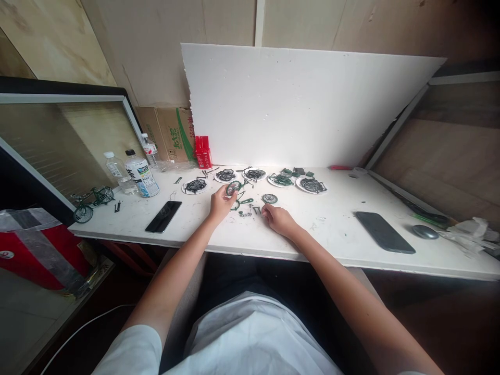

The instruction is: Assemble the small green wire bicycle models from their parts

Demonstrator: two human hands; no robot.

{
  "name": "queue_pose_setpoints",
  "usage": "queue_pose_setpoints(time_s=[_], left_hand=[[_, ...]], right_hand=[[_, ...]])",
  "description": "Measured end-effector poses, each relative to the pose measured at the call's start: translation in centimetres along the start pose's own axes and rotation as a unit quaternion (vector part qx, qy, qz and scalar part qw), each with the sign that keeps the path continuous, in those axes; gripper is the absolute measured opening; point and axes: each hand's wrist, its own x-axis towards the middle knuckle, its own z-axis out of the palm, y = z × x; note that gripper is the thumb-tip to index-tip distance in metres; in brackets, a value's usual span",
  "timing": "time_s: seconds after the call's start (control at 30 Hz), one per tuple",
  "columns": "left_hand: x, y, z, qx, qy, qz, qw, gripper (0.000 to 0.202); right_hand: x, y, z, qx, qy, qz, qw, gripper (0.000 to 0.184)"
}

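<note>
My left hand (221, 202) rests on the white table (336, 224) and pinches a small green bicycle wheel (233, 187) that is joined to a green frame part (245, 200). My right hand (276, 217) lies just right of it, fingers curled, fingertips touching small metal parts (248, 211) on the table. A second loose wheel (269, 198) lies just beyond my right hand. Several white plates (311, 185) with dark and green model parts stand in a row behind.
A finished green model bicycle (90, 201) stands at the table's left end, near three water bottles (141, 174). Two dark phones (163, 216) (384, 232) lie flat. A mouse (425, 232), a red box (203, 151) and a white foam board (297, 104) are also here.
</note>
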Motion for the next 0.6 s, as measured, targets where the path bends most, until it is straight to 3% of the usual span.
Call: queue_pose_setpoints(time_s=[0.6], left_hand=[[-0.13,0.57,-0.10,0.009,-0.005,0.002,1.000,0.029]], right_hand=[[-0.07,-0.19,-0.21,0.003,-0.007,0.004,1.000,0.020]])
